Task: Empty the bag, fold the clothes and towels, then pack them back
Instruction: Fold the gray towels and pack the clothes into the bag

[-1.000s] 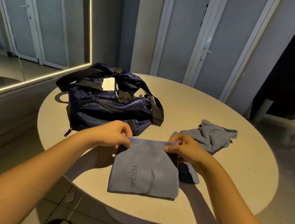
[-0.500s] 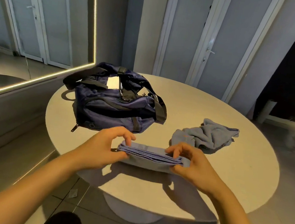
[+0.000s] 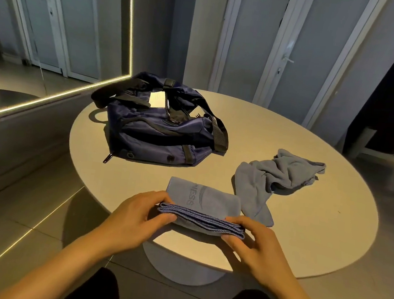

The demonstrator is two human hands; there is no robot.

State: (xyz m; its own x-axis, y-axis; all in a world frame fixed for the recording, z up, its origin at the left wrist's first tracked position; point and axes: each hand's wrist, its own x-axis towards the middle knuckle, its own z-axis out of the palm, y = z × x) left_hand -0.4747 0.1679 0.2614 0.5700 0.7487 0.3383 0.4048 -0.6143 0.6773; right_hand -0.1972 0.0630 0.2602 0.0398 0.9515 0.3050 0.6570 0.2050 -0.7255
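The navy bag (image 3: 160,139) lies slumped on the counter (image 3: 279,139); its contents are not visible. Both hands, left hand (image 3: 137,212) and right hand (image 3: 253,245), pinch the folded blue towel (image 3: 202,204) at the near counter edge, fingers clamped on its ends. A crumpled towel (image 3: 274,176) lies just beside.

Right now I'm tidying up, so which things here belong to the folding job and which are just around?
Job:
folded towel
crumpled towel
bag
left hand
right hand

Just around:
table
mirror
doors
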